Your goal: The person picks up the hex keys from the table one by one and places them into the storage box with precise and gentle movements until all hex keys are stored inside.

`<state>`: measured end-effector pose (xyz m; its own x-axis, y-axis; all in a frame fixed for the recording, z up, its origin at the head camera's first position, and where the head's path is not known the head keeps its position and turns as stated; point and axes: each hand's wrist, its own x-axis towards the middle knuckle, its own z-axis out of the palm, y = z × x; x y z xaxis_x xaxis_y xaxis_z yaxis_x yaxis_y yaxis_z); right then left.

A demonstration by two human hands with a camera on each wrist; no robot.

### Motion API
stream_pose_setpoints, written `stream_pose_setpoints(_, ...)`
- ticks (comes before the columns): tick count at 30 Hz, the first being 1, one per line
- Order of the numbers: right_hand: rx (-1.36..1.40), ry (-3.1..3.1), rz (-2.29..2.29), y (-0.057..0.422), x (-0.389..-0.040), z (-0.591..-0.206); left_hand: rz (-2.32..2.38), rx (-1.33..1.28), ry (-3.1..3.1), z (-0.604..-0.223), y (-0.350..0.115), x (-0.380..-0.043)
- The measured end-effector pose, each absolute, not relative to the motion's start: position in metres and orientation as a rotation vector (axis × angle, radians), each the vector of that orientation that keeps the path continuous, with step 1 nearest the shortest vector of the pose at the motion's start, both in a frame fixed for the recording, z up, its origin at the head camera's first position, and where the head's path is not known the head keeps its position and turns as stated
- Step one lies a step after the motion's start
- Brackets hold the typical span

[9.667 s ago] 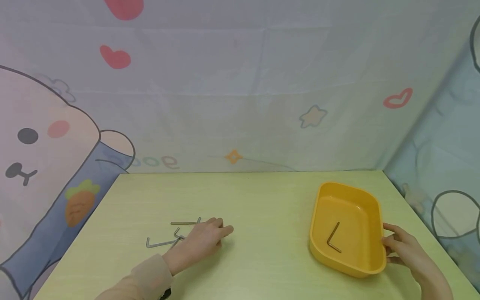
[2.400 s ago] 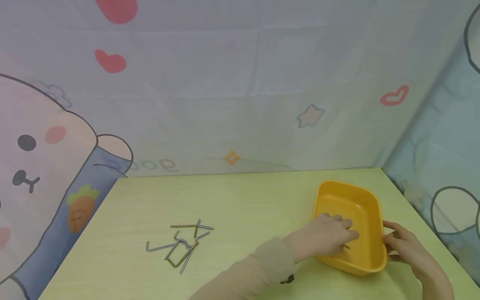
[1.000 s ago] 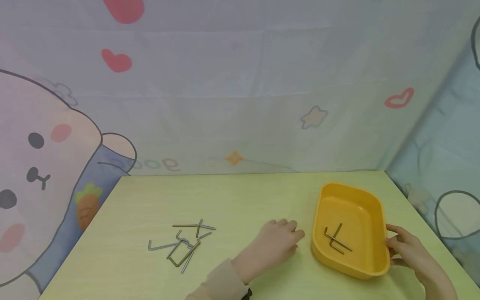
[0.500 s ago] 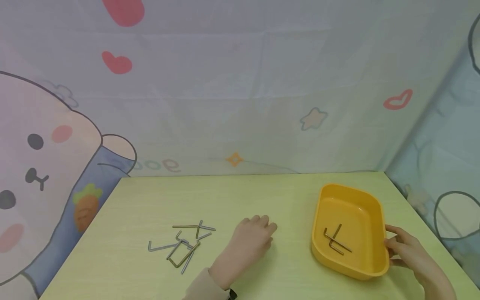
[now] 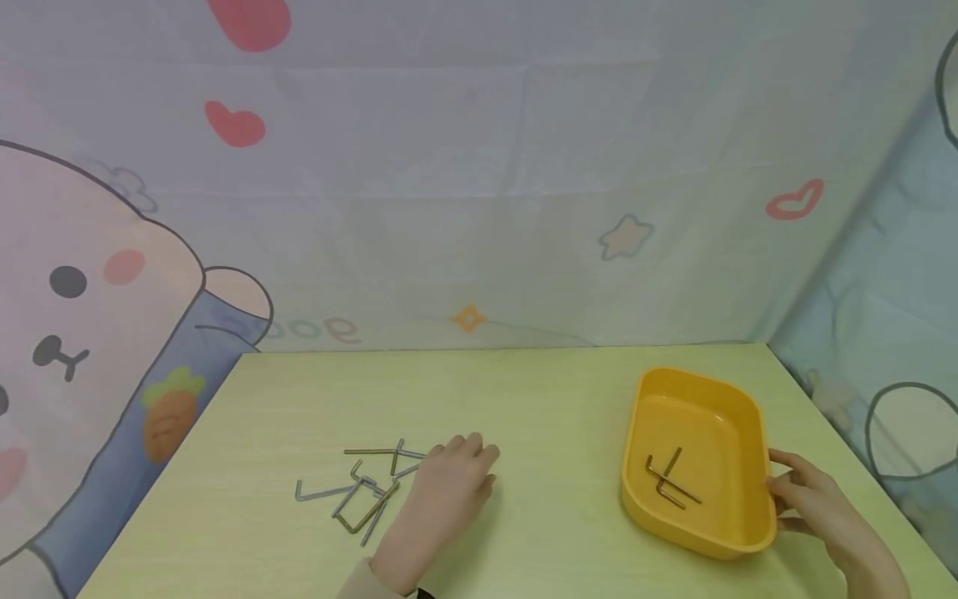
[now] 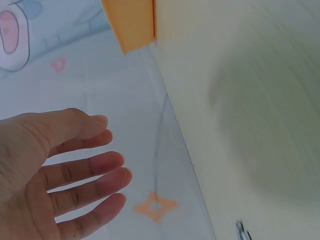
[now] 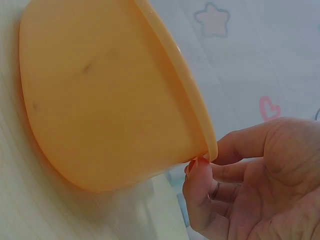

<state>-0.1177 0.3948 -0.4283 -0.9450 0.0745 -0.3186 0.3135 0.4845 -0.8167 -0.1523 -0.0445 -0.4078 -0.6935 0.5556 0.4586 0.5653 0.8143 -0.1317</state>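
Note:
In the head view my left hand [image 5: 445, 491] hovers at the right edge of a loose group of L-shaped hex keys, partly covering some. The left wrist view shows that hand [image 6: 75, 170] with fingers spread apart and nothing in it. The group mixes silver hex keys [image 5: 325, 494] and brass-coloured ones [image 5: 377, 507], several overlapping. My right hand [image 5: 819, 495] holds the right side of a yellow tray [image 5: 696, 541]. In the right wrist view its thumb and finger pinch the tray's rim [image 7: 212, 142]. Two brass-coloured hex keys [image 5: 676, 480] lie crossed inside the tray.
The pale yellow-green table [image 5: 539, 399] ends at a printed cloth backdrop [image 5: 419, 208] behind it. Another cloth [image 5: 898, 316] rises along the right side. A dark band [image 5: 425, 594] shows at the left wrist.
A second brass-coloured hex key now lies in the tray, where one lay before. My left hand has left the tray and moved left to the hex keys; my right hand stays at the rim.

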Motion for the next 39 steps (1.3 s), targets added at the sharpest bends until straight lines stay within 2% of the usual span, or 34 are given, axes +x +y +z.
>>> stream_pose_setpoints(23,0.345,2.478,-1.419,0.393,-0.118,-0.424,-0.439,-0.457,-2.696,-0.416,-0.105,-0.137)
stream_pose_setpoints(39,0.355,2.474,-1.420,0.393,-0.118,-0.425,-0.758,-0.254,-2.863,-0.430,-0.141,-0.152)
